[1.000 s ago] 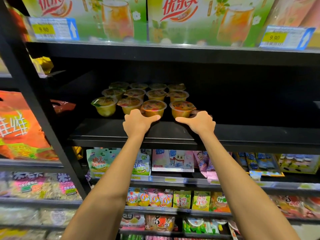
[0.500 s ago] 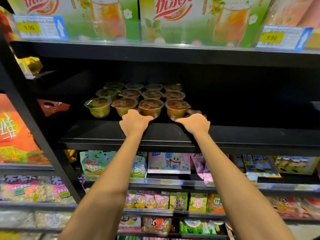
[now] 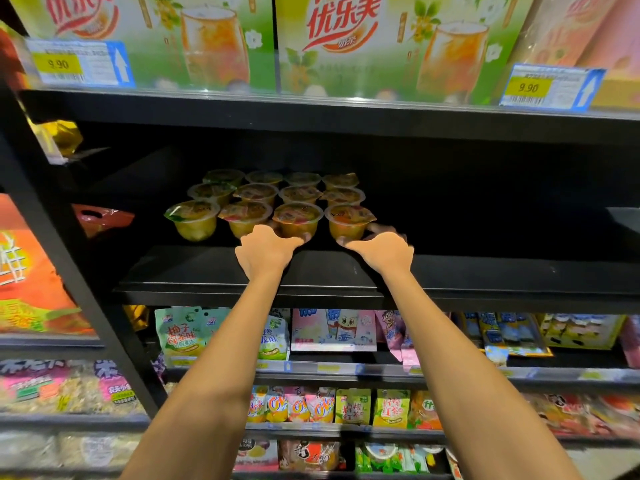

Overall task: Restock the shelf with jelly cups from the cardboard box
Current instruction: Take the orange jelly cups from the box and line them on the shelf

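12 clear plastic jelly cups with yellow-orange filling and printed foil lids (image 3: 273, 199) sit in 4 columns of 3, packed close, well back on the black metal shelf (image 3: 346, 278); the cardboard box is out of view. The left hand (image 3: 265, 252) curls round the base of front cup 3 (image 3: 297, 220), counted from the left, with its thumb across the front and its fingers hidden. The right hand (image 3: 382, 252) clasps front cup 4 (image 3: 348, 221), thumb on its left, fingers on its right. Likely risks: too hard a push would drive both columns back and skew the rows — the rims look to be touching, so force passes along. The left knuckles lie just beside front cup 2 (image 3: 246, 218) and could nudge or tip it. Overhanging lid corners may snag a neighbour. A 1-sided release could leave a cup tilted.
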